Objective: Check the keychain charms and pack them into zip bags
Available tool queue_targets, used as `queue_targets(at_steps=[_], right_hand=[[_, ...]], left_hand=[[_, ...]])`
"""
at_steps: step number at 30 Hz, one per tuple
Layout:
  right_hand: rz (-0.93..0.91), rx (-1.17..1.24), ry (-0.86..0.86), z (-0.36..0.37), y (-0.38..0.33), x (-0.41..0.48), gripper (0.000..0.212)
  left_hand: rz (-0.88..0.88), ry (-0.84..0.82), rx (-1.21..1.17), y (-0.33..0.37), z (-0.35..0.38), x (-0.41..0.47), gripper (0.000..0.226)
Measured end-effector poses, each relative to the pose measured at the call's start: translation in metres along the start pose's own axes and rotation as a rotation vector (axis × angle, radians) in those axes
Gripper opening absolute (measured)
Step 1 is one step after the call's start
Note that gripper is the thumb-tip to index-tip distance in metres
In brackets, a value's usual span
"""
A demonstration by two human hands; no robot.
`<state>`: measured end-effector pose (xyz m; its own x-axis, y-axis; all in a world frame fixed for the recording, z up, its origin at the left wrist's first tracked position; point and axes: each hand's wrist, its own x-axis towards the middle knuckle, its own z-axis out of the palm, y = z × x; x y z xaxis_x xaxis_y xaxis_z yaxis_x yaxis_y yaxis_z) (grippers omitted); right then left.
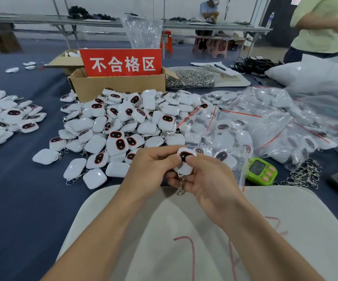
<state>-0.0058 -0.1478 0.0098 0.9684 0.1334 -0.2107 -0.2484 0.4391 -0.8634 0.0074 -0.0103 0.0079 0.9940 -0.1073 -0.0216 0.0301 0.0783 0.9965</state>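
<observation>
Both hands hold one white keychain charm (185,159) with a dark red-rimmed face, just above the table's near edge. My left hand (152,167) pinches its left side. My right hand (206,177) grips it from the right and below, thumb on its face. The charm's metal clasp (181,188) dangles beneath. A big pile of loose charms (123,126) lies right behind the hands. Zip bags filled with charms (251,126), with red seal strips, lie to the right.
A cardboard box (119,86) with a red sign (121,62) stands behind the pile. Another charm heap (4,116) lies at left. A green timer (261,171) and loose metal clasps (303,177) sit at right. A person in a green shirt (322,25) stands at far right.
</observation>
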Motion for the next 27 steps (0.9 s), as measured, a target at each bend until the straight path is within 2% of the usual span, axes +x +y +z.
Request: queue_targets(at_steps=[10, 14, 17, 23, 27], right_hand=[[0.013, -0.115, -0.080, -0.007, 0.002, 0.002, 0.024], [0.020, -0.124, -0.113, -0.007, 0.003, 0.003, 0.028], [0.020, -0.159, -0.173, -0.008, 0.003, 0.003, 0.025], [0.002, -0.197, -0.227, -0.010, 0.004, 0.007, 0.025], [-0.019, -0.239, -0.194, -0.009, 0.005, 0.007, 0.029]], left_hand=[[0.025, -0.032, 0.050, -0.004, -0.005, -0.002, 0.028], [0.023, 0.023, 0.067, -0.006, -0.006, -0.001, 0.025], [0.055, 0.097, 0.113, -0.007, -0.002, -0.002, 0.015], [0.083, 0.146, 0.198, -0.012, -0.001, 0.000, 0.022], [0.056, 0.104, 0.131, -0.009, -0.002, 0.000, 0.023]])
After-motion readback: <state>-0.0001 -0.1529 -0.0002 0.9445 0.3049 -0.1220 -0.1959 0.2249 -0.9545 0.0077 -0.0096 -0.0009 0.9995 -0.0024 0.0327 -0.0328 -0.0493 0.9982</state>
